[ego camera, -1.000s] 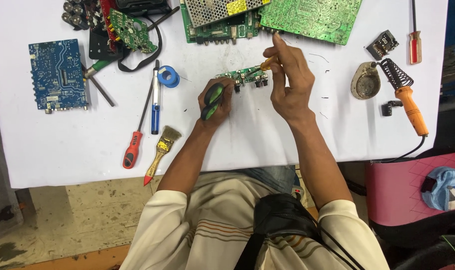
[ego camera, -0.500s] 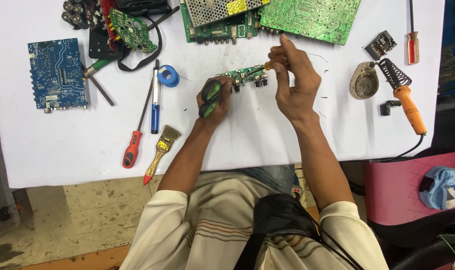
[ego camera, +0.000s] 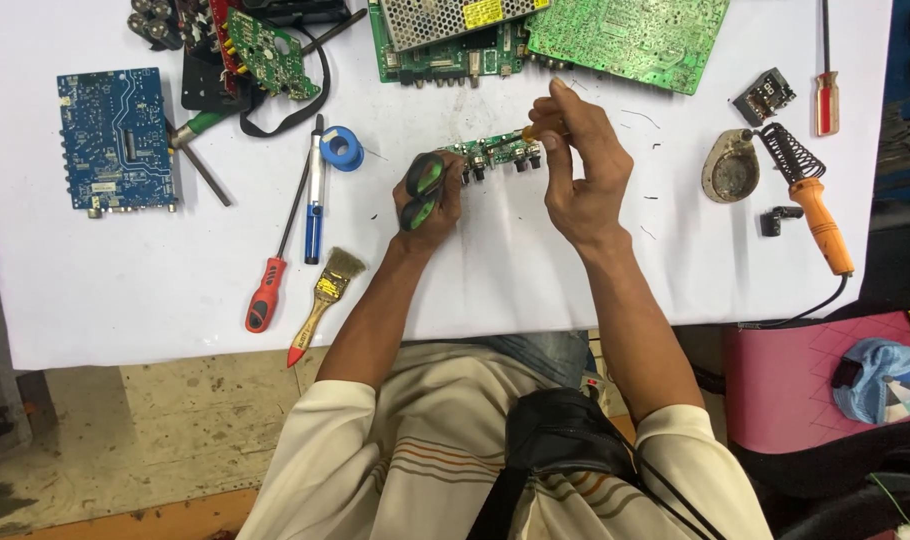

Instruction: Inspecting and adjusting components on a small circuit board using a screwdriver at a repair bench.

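Person, seen from above: cream short-sleeved shirt point(ego camera: 415, 450) with thin brown and orange stripes; sleeves end above the elbows, forearms bare. Black sling bag point(ego camera: 560, 440) on the chest, black strap point(ego camera: 490, 505) crossing the torso.

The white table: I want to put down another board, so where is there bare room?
Bare room lies on the white table below the blue board, left of the red screwdriver, and along the near edge between right hand and soldering iron. The far edge is crowded with green boards.
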